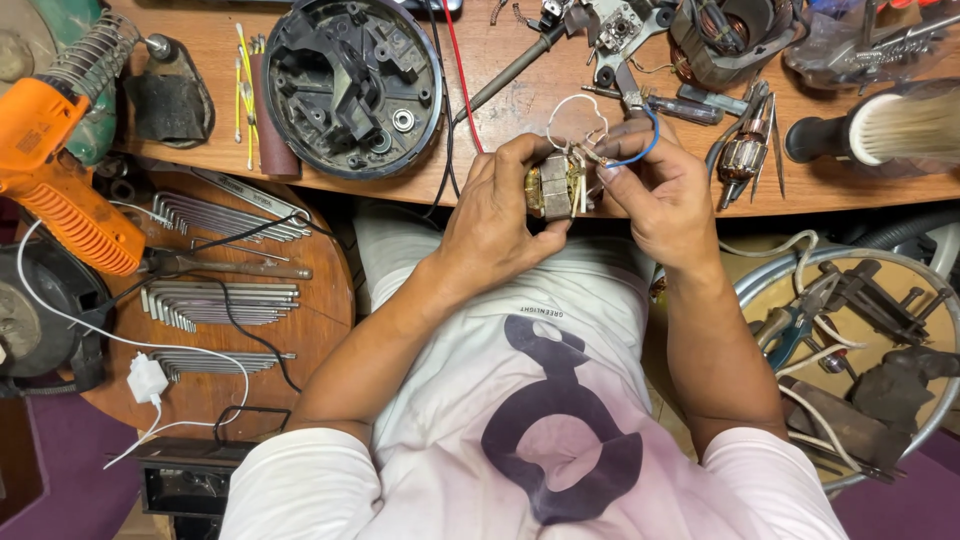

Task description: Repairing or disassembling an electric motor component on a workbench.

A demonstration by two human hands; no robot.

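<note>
Landmark: the wooden workbench (520, 70), items listed left to right.

- Orange heat gun (55, 170): at the bench's left end, hanging over the round side table (320, 320) below it.
- Hex keys (220, 300): fanned in rows on that side table, below the bench's front edge.
- Black round housing (352, 85): on the bench, left of centre, opened with its inner parts showing.
- Left hand (495, 220): at the bench's front edge, fingers curled around the small motor coil (558, 185), thumb beneath it.
- Small motor coil: held between both hands just over the front edge, white and blue wire leads looping up from it.
- Right hand (655, 195): fingertips pinching the wire ends at the coil's right side.
- Motor rotor (743, 155): loose on the bench, right of the hands.
- Brush (880, 130): at the bench's right end.
- Metal bowl (930, 300): below the right end, holding pliers and clamps.

Progress, as judged: the motor looks already stripped into parts; the coil's leads remain unattached, and nothing appears reassembled.
</note>
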